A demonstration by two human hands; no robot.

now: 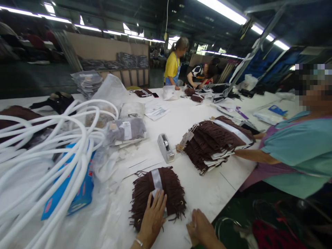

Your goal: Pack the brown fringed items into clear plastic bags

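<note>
A dark brown fringed piece (172, 186), possibly a bag, lies on the white table with a silvery band (156, 178) across its middle. My left hand (154, 211) rests flat on its near part, fingers stretched over the end of the band. Just right of the fringe, by the table's near edge, my right hand (203, 226) is closed on a small tan card tag (192, 233). Its fingertips are partly hidden. A grey tape dispenser (166, 148) stands beyond the fringed piece.
To the right, a co-worker in a teal top (298, 148) reaches to a stack of brown fringed pieces (212, 145). White tubing (83, 138) loops over the left side, above a blue packet (81, 192). Bagged grey goods (127, 129) lie behind. Two people work at the far end.
</note>
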